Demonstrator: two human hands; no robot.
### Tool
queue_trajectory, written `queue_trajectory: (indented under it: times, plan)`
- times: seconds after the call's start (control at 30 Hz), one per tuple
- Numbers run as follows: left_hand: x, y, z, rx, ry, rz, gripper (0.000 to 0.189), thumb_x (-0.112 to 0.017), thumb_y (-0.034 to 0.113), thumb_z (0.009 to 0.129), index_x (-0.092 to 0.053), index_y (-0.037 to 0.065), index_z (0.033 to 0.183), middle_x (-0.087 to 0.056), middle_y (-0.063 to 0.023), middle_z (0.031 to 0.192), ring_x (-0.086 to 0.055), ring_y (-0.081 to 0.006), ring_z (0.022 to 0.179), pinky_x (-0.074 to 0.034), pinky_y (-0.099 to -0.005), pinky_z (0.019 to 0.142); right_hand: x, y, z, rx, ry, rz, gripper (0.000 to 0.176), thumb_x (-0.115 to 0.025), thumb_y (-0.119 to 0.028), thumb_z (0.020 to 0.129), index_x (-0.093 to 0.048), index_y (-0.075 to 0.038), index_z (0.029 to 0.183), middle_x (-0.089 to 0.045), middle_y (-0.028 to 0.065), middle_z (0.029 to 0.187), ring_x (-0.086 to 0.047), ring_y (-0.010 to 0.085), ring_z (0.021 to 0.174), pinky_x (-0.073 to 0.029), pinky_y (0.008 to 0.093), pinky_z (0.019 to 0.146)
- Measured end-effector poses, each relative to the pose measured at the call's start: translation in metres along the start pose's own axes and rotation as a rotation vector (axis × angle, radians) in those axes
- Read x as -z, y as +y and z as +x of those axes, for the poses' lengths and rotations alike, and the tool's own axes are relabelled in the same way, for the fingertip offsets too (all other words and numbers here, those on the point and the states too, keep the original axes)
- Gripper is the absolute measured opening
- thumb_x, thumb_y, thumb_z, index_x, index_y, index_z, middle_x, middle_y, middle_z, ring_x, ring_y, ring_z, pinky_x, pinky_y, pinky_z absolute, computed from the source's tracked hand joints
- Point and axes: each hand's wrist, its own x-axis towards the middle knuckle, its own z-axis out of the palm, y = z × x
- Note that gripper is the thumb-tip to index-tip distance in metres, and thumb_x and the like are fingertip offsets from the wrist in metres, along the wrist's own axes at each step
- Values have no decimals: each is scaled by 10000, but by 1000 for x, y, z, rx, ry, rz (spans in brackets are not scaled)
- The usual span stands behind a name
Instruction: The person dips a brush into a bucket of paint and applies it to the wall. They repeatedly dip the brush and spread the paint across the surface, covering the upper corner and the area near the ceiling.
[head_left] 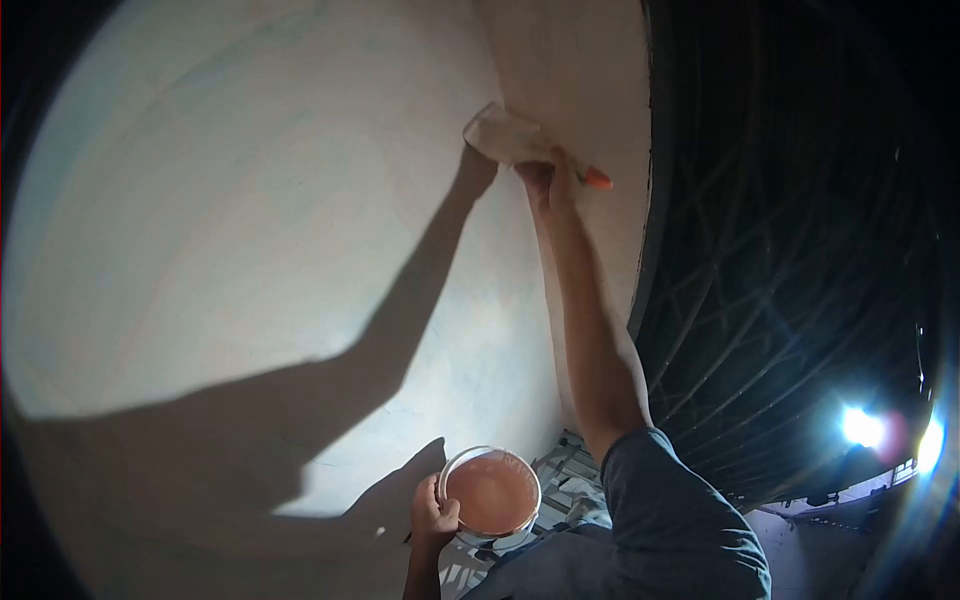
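Note:
My right hand [548, 180] is raised high against the wall, fingers wrapped round a wide, flat paintbrush [510, 135]. The brush's pale broad end lies over the wall near a corner line, and its orange handle tip [598, 178] sticks out to the right. Low in the view, my left hand [434, 515] grips the left rim of a white bucket [538, 490], with the thumb over the edge. Pinkish-brown paint [492, 495] shows inside the bucket.
The pale, faintly mottled wall [250, 200] curves across the left, crossed by my arm's shadow. A dark lattice-like surface [780, 250] fills the right side. Bright lamps [862, 427] glare at lower right. Below the bucket, slatted or cluttered structure [570, 470] shows.

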Motion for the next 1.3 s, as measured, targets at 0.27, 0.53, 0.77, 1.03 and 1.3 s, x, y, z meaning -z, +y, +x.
queue_trajectory:
  times: [0.27, 0.53, 0.77, 1.03, 1.3]
  plan:
    - [-49, -2, 0, -62, 75, -28, 413, -551, 40, 696, -548, -19, 1104, -584, -193, 993, -586, -347, 896, -473, -411, 794, 141, -28, -85, -286, 396, -410, 341, -618, -300, 882, -579, -80, 1139, -663, 105, 913, -677, 183, 716, -599, 321, 615]
    - [-39, 14, -1, -43, 66, -5, 402, -525, 28, 712, -550, -20, 1110, -595, -167, 994, -598, -282, 874, -481, -363, 791, -18, -67, -8, 102, 73, -661, 211, -657, -198, 861, -632, -44, 1003, -670, 84, 867, -658, 157, 630, -579, 291, 494]
    - [-32, 1, 9, 58, 33, -154, 419, -463, 15, 700, -552, -34, 1107, -610, -142, 976, -601, -213, 873, -481, -322, 797, -99, -94, 24, 166, -115, -178, 271, -610, -162, 878, -583, 13, 1083, -646, 167, 936, -672, 259, 718, -627, 413, 653]
    - [-35, -28, 10, -24, 75, 24, 406, -492, 12, 733, -544, -21, 1134, -618, -146, 1001, -616, -219, 899, -490, -322, 800, 89, 12, -58, -165, 248, -254, 398, -655, -316, 867, -574, -42, 1143, -605, 101, 880, -666, 244, 765, -624, 395, 683]
    - [-37, -11, 10, 63, 73, 57, 425, -517, 24, 705, -553, -9, 1127, -599, -192, 1009, -604, -324, 912, -477, -393, 825, 110, -11, -60, -62, 404, -782, 178, -629, -202, 888, -637, -42, 965, -664, 88, 807, -658, 149, 617, -561, 279, 494]
